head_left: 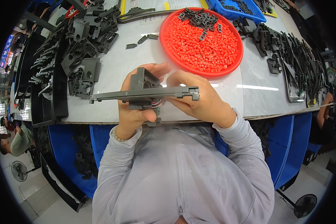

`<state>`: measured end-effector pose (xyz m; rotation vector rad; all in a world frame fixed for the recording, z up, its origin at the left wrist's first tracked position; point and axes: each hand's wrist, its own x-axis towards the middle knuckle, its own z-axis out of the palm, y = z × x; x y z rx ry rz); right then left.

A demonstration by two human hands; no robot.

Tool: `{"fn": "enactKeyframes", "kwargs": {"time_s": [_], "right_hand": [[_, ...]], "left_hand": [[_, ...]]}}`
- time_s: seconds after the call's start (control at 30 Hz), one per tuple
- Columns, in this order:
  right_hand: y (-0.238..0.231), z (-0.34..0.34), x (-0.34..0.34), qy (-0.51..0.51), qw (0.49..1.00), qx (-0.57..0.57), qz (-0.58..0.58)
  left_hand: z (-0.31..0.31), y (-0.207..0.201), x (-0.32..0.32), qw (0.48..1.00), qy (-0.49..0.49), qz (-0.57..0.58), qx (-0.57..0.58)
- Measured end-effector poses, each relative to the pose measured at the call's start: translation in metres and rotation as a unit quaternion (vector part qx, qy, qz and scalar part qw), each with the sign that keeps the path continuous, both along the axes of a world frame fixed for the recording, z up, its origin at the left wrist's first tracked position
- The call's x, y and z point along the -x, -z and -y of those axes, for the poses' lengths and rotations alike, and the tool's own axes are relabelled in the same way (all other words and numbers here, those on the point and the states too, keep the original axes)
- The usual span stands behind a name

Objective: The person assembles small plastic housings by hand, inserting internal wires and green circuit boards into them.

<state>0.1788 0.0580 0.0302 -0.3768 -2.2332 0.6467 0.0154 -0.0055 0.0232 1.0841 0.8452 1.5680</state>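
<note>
Now my left fingers (pixel 147 115) wrap round the dark grey assembly (pixel 138 83) near mid-frame; my right fingers (pixel 183 78) half-curl around its bar (pixel 119 96), grip unclear. I can't read any lettering on it.

Left hand (pixel 128 115), bare: partly hidden behind long dark-grey plastic bar (pixel 114 96). Shallow blue plastic tray (pixel 246 17): cut off by upper edge.

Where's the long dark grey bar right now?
Near the head view's centre, the long dark grey bar spans crosswise over the left hand and right hand, on the near side of the round red tray.
</note>
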Motion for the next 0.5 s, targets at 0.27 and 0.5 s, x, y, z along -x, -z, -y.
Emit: {"fn": "enactKeyframes", "kwargs": {"time_s": [0.27, 0.5], "right_hand": [[0.002, 0.001, -0.003, -0.006, 0.997, 0.072, -0.007], [0.024, 0.008, -0.008, 0.024, 0.944, 0.321, -0.071]], "left_hand": [[-0.001, 0.003, 0.002, 1.0, 0.001, 0.015, 0.007], [-0.002, -0.005, 0.006, 0.999, 0.0, 0.052, 0.01]]}}
